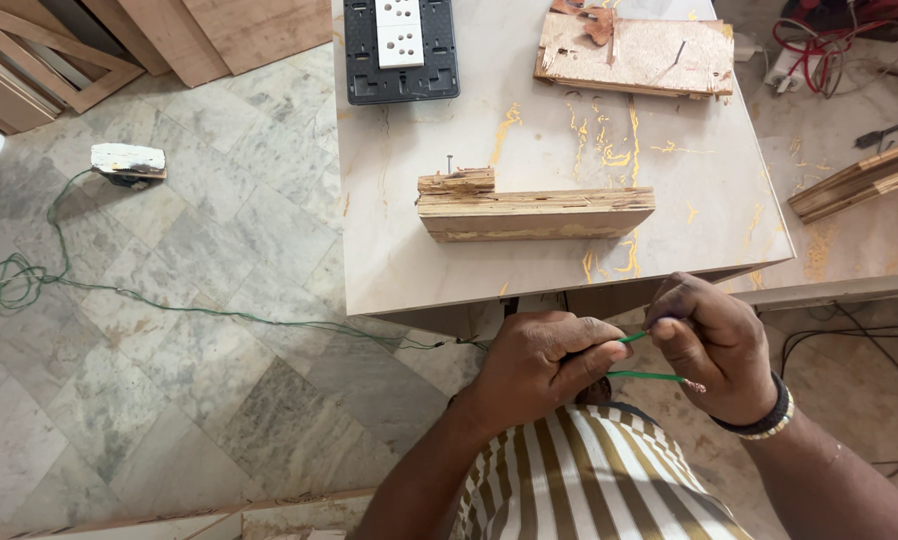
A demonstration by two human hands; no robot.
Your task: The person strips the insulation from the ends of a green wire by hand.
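Grey marble floor tiles [199, 330] spread out to your left, and a pale desk [559, 250] with gold veining stands just ahead of you. On it lie a stepped wooden block [534, 208], a black switch plate [401, 50] with white sockets, and a worn board [637, 55] at the far edge.

Below the desk's near edge, your left hand [541, 362] is closed around a thin green wire [647, 376], thumb pressed over it. Your right hand [714, 345] pinches the same wire between thumb and forefinger, so both sets of fingers are shut on it. A short bare copper tip [696, 385] pokes out under your right hand. The rest of the wire appears to trail left across the floor to a loose coil [14, 278] near a small white box [129, 160].

Judging by its look, the wire is light, springy and slick in its sheath, and the stripped strands bend and fray easily. Grip on the green insulation just behind the copper, not on the bare end.
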